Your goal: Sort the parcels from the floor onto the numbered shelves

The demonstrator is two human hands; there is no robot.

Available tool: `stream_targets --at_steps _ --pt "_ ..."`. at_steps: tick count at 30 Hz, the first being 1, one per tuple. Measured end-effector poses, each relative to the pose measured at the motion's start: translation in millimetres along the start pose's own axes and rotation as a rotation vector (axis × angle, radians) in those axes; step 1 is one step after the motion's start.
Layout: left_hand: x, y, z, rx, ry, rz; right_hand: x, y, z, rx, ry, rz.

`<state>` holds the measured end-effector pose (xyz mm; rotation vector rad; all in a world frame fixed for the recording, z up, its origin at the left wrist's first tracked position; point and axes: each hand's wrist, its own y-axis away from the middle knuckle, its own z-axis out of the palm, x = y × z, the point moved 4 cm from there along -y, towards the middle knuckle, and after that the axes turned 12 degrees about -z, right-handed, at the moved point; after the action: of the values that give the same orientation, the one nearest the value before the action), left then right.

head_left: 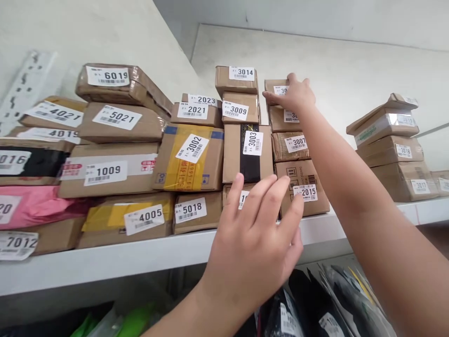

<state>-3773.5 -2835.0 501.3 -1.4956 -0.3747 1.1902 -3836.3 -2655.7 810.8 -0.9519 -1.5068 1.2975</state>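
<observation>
While right hand [295, 96] clasps a brown, white-labelled box [276, 89], left hand [257, 231] spread, empty

A room where lots of parcels are kept, like a parcel shop or a storeroom

Brown cardboard boxes [275, 84] sit in tall piles on a long, flat white shelf [140, 259], and nearly all wear white paper stickers [193, 148] with big black numbers and stripy bar codes. A shiny pink plastic parcel [38, 200] is squashed in too, dark plastic packets [302, 290] stand underneath, and the pale wall [315, 61] behind is plain
</observation>
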Motion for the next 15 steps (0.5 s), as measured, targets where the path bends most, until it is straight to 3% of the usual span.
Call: stream_targets --at_steps 3,6,11,13,15 --pt "0 8 1 0.012 0.028 0.054 0 8 -7 0.031 0.026 -0.017" --pt "-3 12 9 0.017 0.054 0.064 9 35 -43 0.155 0.111 -0.022" --pt "-7 16 30 0.004 0.161 0.018 69 117 -155 0.461 0.368 -0.009" --pt "4 14 38 0.005 0.191 0.025 111 163 -202 0.542 0.446 0.119" --pt "27 8 46 0.028 0.208 0.052 161 211 -240 0.558 0.47 0.355"
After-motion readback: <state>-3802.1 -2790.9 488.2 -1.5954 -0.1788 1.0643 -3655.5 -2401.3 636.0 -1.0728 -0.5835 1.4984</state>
